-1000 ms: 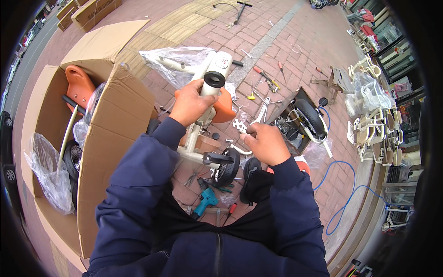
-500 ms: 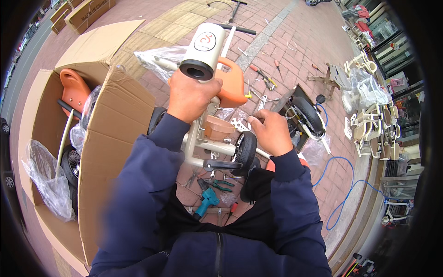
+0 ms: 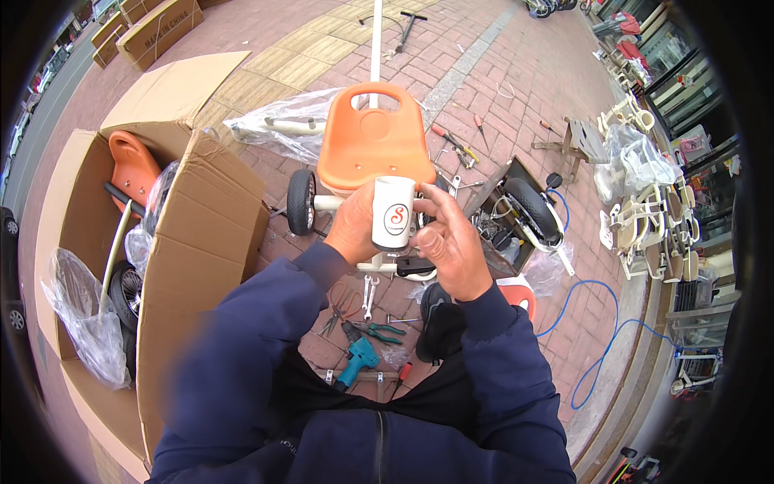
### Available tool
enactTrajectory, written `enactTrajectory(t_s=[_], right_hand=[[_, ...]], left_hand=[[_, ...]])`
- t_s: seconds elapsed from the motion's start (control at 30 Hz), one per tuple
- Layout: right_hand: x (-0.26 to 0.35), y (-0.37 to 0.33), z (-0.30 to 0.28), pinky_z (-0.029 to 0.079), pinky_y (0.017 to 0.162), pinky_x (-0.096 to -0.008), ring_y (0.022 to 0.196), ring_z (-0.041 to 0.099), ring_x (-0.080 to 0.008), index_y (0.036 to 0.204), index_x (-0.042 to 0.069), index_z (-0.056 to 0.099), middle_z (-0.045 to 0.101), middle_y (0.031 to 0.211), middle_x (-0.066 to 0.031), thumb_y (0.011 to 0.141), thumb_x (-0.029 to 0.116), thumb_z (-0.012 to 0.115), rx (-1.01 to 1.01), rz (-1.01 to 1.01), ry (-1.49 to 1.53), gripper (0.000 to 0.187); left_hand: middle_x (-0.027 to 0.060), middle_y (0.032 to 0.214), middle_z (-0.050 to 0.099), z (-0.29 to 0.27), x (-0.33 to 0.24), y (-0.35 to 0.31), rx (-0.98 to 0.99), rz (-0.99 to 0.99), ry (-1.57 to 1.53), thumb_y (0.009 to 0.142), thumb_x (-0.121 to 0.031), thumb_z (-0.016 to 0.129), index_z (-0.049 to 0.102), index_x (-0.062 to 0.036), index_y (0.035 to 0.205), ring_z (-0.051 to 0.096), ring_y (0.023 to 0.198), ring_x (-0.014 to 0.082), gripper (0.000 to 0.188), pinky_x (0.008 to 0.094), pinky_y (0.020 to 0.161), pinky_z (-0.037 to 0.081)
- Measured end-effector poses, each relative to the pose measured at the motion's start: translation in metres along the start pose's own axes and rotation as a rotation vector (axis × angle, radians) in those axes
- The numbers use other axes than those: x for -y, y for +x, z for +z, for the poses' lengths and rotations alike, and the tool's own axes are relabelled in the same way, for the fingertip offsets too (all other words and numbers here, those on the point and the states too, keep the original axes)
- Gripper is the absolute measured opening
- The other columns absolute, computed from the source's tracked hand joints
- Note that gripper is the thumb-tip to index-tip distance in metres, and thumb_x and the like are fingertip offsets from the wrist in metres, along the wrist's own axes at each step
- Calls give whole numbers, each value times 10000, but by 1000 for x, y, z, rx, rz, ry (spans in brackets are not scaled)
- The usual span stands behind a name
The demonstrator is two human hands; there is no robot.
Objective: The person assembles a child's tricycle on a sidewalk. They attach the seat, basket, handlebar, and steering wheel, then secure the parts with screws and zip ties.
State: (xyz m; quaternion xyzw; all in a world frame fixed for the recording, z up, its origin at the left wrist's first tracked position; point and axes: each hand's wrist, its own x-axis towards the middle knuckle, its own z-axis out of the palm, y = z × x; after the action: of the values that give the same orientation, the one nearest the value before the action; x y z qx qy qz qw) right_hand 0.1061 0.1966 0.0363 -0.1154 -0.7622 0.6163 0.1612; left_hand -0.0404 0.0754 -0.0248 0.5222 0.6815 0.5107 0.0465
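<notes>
A cream tricycle frame stands before me, its orange seat (image 3: 375,149) facing up. Its short, thick white tube (image 3: 393,202), with a round printed mark and a dark lower rim, points toward me. My left hand (image 3: 351,227) is closed on the tube's left side, its fingers partly hidden behind it. My right hand (image 3: 455,246) reaches the other side, with fingers and thumb curved against the tube. A black-tyred wheel (image 3: 301,202) sits left of the seat. Below the frame are two wrenches (image 3: 369,295), green-handled pliers (image 3: 380,331) and a teal power drill (image 3: 359,360).
An open cardboard box (image 3: 205,218) on the left holds an orange seat (image 3: 133,173) and bagged parts. At right stands a metal tray (image 3: 512,181) of tools with a wheel (image 3: 534,203) on it. Beyond lie screwdrivers, a blue hose (image 3: 601,355) and stacked cream parts (image 3: 653,226).
The frame has turned and straightened, bringing the white tube lower and nearer with the seat behind it. My right hand has left the tools and come up to the tube.
</notes>
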Motion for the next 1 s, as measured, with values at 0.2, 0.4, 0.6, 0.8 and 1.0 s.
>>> enactTrajectory(t_s=[0.2,0.4,0.6,0.8,1.0], right_hand=[[7,-23,9,494,961,-430,1085,632,-417,1301,-26,530,645,1178,-244,690,311,870,221,108,-640,776],[-31,-56,45,530,878,-474,1044,621,-447,1170,-70,517,566,1123,-276,733,267,845,269,288,-853,642],[-96,-78,81,569,760,-494,901,662,-464,1075,-50,492,523,1102,-268,776,185,803,326,305,-945,492],[-169,-99,111,561,791,-506,907,672,-456,1161,-47,532,533,1160,-265,879,145,652,470,323,-1045,361],[-195,-102,124,557,833,-506,997,647,-467,1187,-30,493,511,1237,-296,759,173,827,420,359,-1115,580]], left_hand=[[113,1161,654,16,0,-50,319,53,100,750,-234,779,595,-96,1162,634,1089,325,472,425,927,499],[119,1177,663,33,20,-86,457,2,362,766,-190,730,613,-60,1145,655,1087,300,418,414,889,527],[156,920,726,8,16,-79,853,-264,573,762,-183,714,674,-32,960,719,901,337,253,436,802,560],[158,986,707,-26,-25,-68,682,-226,503,746,-204,759,638,-29,1051,711,914,343,372,448,808,546],[170,1102,684,-130,-72,-82,240,-330,295,814,-265,772,621,-30,1193,665,1000,391,471,461,858,526]])
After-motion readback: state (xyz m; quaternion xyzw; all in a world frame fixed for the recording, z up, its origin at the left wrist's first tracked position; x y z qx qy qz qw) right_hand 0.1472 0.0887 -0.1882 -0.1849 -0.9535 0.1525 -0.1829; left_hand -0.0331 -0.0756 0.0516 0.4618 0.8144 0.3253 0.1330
